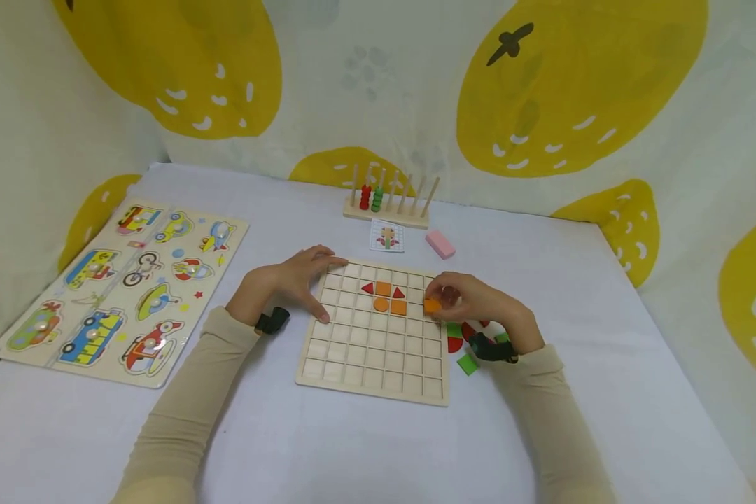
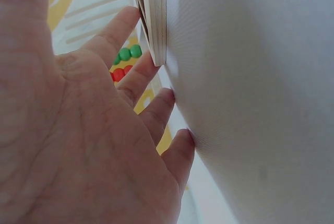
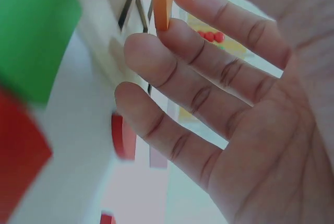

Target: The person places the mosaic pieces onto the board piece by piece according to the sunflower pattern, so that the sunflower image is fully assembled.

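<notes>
My right hand (image 1: 472,299) pinches an orange square tile (image 1: 432,306) between thumb and fingers, over the right edge of a wooden grid board (image 1: 343,374). In the right wrist view the orange tile (image 3: 162,6) stands edge-on at the fingertips, the other fingers extended. Spread along the board's upper left edge, my left hand (image 1: 292,275) touches it with thumb and fingertips; the left wrist view shows those fingers against the board's side (image 2: 156,31). Several tiles lie in the grid's upper cells: red triangles (image 1: 398,293), orange squares (image 1: 383,288) and an orange circle (image 1: 381,304).
Loose tiles, including a green square (image 1: 468,364) and a red rounded piece (image 1: 455,344), lie right of the board, partly under my right wrist. Behind it are a pattern card (image 1: 387,236), a pink block (image 1: 441,244) and a peg abacus (image 1: 386,215). A vehicle puzzle (image 1: 192,318) lies left.
</notes>
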A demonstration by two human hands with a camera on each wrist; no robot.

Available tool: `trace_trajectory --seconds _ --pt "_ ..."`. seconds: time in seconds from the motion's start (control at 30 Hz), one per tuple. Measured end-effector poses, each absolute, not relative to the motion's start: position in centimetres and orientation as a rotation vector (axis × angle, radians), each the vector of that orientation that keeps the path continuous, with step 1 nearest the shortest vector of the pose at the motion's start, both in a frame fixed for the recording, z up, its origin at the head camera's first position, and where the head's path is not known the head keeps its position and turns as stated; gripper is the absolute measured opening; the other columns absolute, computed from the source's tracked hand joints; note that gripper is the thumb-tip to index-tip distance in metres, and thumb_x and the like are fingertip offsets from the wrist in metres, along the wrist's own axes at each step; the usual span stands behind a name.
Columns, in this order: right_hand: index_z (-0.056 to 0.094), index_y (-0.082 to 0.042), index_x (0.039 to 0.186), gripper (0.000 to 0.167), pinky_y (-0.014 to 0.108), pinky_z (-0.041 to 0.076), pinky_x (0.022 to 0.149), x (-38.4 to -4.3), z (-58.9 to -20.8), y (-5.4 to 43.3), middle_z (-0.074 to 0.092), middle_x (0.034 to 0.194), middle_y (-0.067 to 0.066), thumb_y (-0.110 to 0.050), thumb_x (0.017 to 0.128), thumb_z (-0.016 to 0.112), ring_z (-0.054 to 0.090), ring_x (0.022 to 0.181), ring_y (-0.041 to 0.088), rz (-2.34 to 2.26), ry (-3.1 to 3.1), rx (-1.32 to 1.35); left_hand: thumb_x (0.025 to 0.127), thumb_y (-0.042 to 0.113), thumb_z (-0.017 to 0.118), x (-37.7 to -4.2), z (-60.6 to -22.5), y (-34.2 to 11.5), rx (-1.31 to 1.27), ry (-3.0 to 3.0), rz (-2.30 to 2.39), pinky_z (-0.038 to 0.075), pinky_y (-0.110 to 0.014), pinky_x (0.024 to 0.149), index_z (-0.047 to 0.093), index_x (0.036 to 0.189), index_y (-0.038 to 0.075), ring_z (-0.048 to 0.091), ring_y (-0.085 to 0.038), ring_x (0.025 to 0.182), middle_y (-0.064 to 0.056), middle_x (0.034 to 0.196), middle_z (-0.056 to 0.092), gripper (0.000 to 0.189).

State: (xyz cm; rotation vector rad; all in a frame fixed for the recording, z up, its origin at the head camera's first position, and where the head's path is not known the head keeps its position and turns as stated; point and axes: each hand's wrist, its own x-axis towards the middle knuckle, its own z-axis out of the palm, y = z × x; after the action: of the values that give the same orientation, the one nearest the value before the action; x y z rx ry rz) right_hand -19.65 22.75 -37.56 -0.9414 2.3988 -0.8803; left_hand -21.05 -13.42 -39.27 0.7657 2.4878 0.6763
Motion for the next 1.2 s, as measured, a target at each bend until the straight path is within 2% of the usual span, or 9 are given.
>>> trace_trajectory --seconds 0.2,0.6,0.83,1.2 --pt "0.064 -0.002 0.109 0.027 0.03 0.051 0.072 -20.1 -37.7 20.7 0.061 0.099 0.01 -0.008 0.085 0.075 0.056 0.08 0.024 -0.868 2.354 -1.054 0.065 0.043 0.089 -21.0 -39.2 -13.5 0.767 2.484 0.682 0.024 -0.059 0.112 0.031 0.153 0.016 0.021 -0.04 0.141 -0.017 0.155 0.021 0.108" --pt "0.064 -0.002 0.108 0.025 0.03 0.051 0.071 -21.2 -38.1 16.7 0.06 0.099 0.009 -0.008 0.086 0.074 0.056 0.08 0.022 -0.867 2.275 -1.21 0.065 0.046 0.089 -21.1 -39.3 -13.4 0.766 2.499 0.646 0.027 -0.058 0.112 0.03 0.153 0.018 0.023 -0.039 0.14 -0.016 0.155 0.021 0.109" --pt "0.064 -0.004 0.109 0.024 0.025 0.046 0.068 -21.3 -38.8 14.5 0.059 0.097 0.008 -0.01 0.087 0.073 0.052 0.078 0.019 -0.815 2.291 -1.279 0.065 0.046 0.089 -21.1 -39.4 -13.5 0.777 2.498 0.646 0.026 -0.057 0.112 0.03 0.153 0.018 0.023 -0.038 0.14 -0.016 0.154 0.022 0.11" --pt "0.066 -0.006 0.108 0.02 0.026 0.046 0.078 -20.5 -38.5 12.0 0.058 0.099 0.004 -0.019 0.092 0.069 0.051 0.087 0.018 -0.611 2.445 -1.225 0.066 0.044 0.089 -21.0 -39.1 -13.4 0.75 2.497 0.657 0.025 -0.057 0.113 0.03 0.154 0.018 0.022 -0.037 0.142 -0.015 0.156 0.021 0.109"
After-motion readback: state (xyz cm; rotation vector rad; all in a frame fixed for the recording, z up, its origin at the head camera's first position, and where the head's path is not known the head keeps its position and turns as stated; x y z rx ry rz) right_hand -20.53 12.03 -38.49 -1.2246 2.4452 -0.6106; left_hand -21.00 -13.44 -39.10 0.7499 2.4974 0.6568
